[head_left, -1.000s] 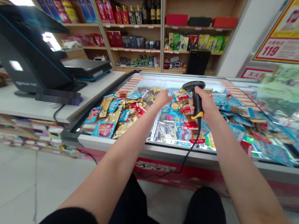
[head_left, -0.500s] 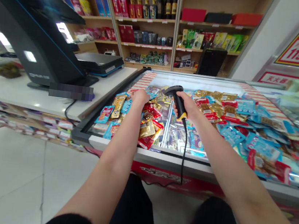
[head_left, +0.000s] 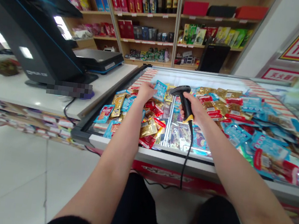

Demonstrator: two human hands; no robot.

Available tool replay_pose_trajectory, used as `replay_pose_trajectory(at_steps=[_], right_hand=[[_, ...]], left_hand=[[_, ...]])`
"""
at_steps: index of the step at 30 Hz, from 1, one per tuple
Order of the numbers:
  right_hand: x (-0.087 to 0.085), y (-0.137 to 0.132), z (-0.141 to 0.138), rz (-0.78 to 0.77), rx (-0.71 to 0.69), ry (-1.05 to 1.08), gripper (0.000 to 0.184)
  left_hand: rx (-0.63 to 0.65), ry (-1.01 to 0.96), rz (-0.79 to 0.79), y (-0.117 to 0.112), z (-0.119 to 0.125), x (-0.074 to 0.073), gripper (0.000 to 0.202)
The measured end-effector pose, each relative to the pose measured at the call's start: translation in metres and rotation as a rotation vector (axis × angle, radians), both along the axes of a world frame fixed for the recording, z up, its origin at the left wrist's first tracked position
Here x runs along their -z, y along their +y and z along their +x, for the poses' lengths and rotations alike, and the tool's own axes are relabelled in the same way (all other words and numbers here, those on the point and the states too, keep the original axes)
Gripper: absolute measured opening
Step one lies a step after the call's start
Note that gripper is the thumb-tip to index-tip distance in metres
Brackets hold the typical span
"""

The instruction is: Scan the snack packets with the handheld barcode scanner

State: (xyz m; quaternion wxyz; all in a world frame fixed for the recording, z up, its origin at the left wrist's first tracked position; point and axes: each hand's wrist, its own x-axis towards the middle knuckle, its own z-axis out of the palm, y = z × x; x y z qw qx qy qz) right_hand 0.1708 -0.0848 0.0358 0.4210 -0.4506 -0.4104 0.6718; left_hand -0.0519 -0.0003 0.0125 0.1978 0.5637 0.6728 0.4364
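Observation:
My right hand [head_left: 190, 108] is wrapped round the handle of a black and yellow barcode scanner [head_left: 185, 100], whose head points left. A black cable hangs from its base over the front edge of the glass-topped case [head_left: 158, 149]. Closed on the edge of a blue snack packet [head_left: 160, 90], my left hand [head_left: 145, 92] holds it just left of the scanner head, apart from it. Below my left forearm lies a pile of gold, red and blue snack packets [head_left: 150, 126]. A larger heap of similar packets [head_left: 266, 142] spreads out to the right of my right hand.
On the left, a white counter [head_left: 65, 101] carries a dark scale [head_left: 101, 59] with a tall stand [head_left: 45, 47]. Shelves [head_left: 149, 15] with bottles and boxes line the back. A black panel [head_left: 214, 58] rises behind the case's far edge.
My left hand has risen slightly from the pile with the blue packet, now upright and turned into view. The scanner has shifted a little to the right in the picture.

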Motion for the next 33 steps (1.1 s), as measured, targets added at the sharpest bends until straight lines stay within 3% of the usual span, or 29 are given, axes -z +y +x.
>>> replay_pose_trajectory(at_steps=[4,12,33], right_hand=[[0.002,0.001,0.005,0.058,0.005,0.019,0.031],[-0.004,-0.005,0.007,0.178,-0.017,-0.065,0.030],[-0.008,-0.009,0.007,0.147,-0.073,-0.122,0.032]], left_hand=[[0.063,-0.235,-0.023,-0.006,0.016,-0.003,0.016],[0.058,-0.383,-0.038,-0.013,0.028,-0.006,0.022],[0.049,-0.349,0.028,-0.006,0.025,-0.001,0.019]])
